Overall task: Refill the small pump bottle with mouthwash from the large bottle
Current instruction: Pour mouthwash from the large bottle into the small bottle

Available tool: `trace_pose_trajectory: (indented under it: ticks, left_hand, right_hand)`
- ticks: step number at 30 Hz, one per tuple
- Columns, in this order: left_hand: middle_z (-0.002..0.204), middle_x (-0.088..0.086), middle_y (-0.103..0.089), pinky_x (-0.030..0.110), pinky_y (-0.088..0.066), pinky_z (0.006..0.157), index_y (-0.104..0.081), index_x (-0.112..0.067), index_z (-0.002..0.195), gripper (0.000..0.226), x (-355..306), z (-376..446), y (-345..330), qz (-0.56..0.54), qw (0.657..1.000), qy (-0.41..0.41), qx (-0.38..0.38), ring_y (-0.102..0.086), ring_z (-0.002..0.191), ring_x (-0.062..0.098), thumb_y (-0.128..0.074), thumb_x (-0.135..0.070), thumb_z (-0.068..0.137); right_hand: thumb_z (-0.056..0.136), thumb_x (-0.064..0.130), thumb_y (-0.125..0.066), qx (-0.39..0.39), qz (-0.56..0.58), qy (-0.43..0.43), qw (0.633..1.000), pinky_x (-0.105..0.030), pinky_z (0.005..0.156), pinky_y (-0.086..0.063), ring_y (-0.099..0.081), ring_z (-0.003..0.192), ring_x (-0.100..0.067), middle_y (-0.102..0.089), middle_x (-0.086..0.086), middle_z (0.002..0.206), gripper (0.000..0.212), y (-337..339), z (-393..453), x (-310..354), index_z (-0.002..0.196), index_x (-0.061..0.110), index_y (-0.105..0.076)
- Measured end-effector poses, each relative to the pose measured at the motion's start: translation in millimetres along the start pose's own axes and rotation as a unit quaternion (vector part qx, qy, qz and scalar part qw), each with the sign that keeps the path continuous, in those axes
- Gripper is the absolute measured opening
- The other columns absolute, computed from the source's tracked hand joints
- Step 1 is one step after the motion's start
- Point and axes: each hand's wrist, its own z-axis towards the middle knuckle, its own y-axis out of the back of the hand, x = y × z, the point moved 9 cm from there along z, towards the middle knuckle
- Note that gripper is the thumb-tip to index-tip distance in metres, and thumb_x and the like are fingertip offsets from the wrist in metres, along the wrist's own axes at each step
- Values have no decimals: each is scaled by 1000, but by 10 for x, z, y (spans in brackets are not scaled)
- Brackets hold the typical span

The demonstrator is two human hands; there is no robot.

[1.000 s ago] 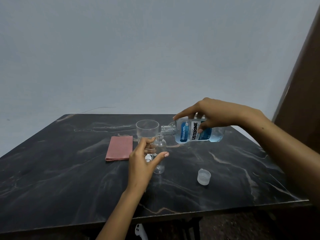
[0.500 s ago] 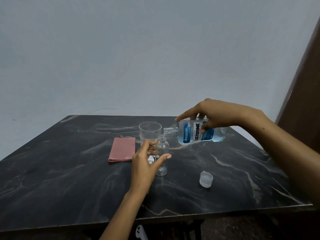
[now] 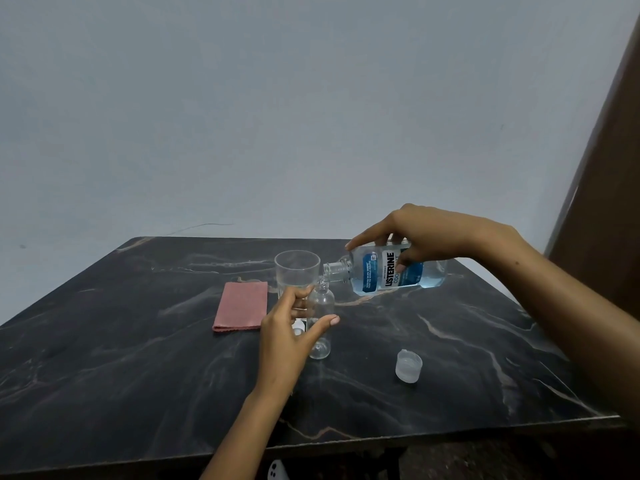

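Dark veined marble table [image 3: 138,358] fills the room's middle. Her left hand [image 3: 287,336] curls round the small clear bottle [image 3: 321,322] standing upright near the centre; her right hand [image 3: 420,237] grips the tipped Listerine bottle [image 3: 384,271], neck just above it. A ribbed cap [image 3: 408,369] sits apart, nearer the front edge.

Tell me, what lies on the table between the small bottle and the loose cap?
Nothing: in the head view, bare dark table separates the small bottle from the cap.
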Motion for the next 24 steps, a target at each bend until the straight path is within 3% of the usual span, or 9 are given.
trace_pose_trajectory:
  ticks: [13,20,24]
  left_hand:
    - [99,-14,-66,19,-55,76,-56,-34,102,47,12,-5,-9,4,1000,4,1,-65,91,1,-75,-50,61]
    - [100,-11,-67,21,-56,77,-58,-29,104,49,24,0,-10,1,1000,6,4,-66,91,3,-76,-47,62]
    - [98,-16,-65,17,-54,76,-55,-39,100,45,5,-2,1,3,1000,3,4,-64,90,-1,-74,-51,61]
  right_hand:
    - [74,2,-73,0,-2,1,1000,-27,73,-49,-62,99,-14,-67,4,117,82,-3,34,-19,128,55,-43]
    - [74,2,-73,-2,11,2,1000,-32,77,-53,-63,96,-14,-68,4,114,81,-8,29,-25,127,55,-44]
    - [75,3,-73,1,7,2,1000,-36,80,-56,-63,96,-14,-67,4,115,80,-16,29,-21,128,55,-44]
